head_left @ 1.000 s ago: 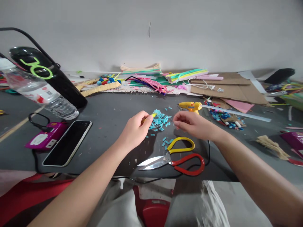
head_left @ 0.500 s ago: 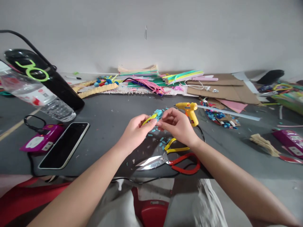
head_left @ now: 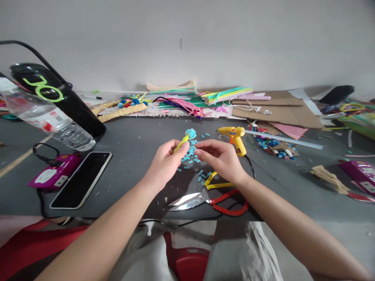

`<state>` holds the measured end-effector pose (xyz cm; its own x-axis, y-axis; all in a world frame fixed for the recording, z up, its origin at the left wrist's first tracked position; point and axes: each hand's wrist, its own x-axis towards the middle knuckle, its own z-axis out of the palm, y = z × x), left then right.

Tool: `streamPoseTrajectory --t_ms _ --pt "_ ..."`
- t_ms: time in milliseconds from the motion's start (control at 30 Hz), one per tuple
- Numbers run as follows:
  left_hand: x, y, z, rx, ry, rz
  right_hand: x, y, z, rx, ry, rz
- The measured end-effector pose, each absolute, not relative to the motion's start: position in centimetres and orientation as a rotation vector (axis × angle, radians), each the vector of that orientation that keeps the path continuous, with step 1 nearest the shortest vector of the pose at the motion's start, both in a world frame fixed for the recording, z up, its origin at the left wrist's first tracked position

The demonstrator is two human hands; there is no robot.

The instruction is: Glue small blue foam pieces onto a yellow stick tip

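A small blue flower head [head_left: 190, 134] on a yellow-green stem stands up from my left hand [head_left: 166, 160], whose thumb and fingers are closed on the stem. Just to its right is my right hand [head_left: 222, 157], thumb and index fingertip pinched near some blue pieces; whatever they hold is too small to make out. Small blue cut pieces [head_left: 190, 157] lie scattered on the dark table between and below the hands. Nearer to me lie scissors with red handles [head_left: 231, 210] and a tool with yellow handles [head_left: 218, 185].
A yellow glue gun [head_left: 234, 134] with a cord lies right of the hands. A phone [head_left: 82, 179], a purple power strip [head_left: 57, 171], a water bottle [head_left: 47, 117] and a black cylinder [head_left: 73, 105] are at left. Craft sticks [head_left: 227, 95] and cardboard [head_left: 281, 111] line the wall.
The flower head has risen and tilted upright, moving slightly left, clear of my right fingers. My right hand has drawn a little away from it, and more blue pieces show between the hands.
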<state>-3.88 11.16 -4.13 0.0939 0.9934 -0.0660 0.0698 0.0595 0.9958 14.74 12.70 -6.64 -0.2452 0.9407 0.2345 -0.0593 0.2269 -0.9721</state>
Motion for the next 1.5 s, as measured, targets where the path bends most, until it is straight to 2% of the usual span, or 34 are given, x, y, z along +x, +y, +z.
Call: streamPoseTrajectory --t_ms 267,633,1000,1500 --pt "-3.3 10.7 -3.8 1.317 1.215 1.019 14.4 12.6 -6.5 -0.882 -1.493 1.216" --pt "-3.3 10.6 -3.6 1.275 0.961 1.026 14.5 12.8 -6.4 -0.652 -1.219 1.717" --pt "-4.0 11.0 -3.7 1.546 1.347 0.982 16.8 13.3 -4.9 -0.883 -1.586 1.291" --pt "-3.9 10.9 -4.1 1.754 1.425 0.913 16.8 13.5 -5.4 -0.930 -1.747 0.918"
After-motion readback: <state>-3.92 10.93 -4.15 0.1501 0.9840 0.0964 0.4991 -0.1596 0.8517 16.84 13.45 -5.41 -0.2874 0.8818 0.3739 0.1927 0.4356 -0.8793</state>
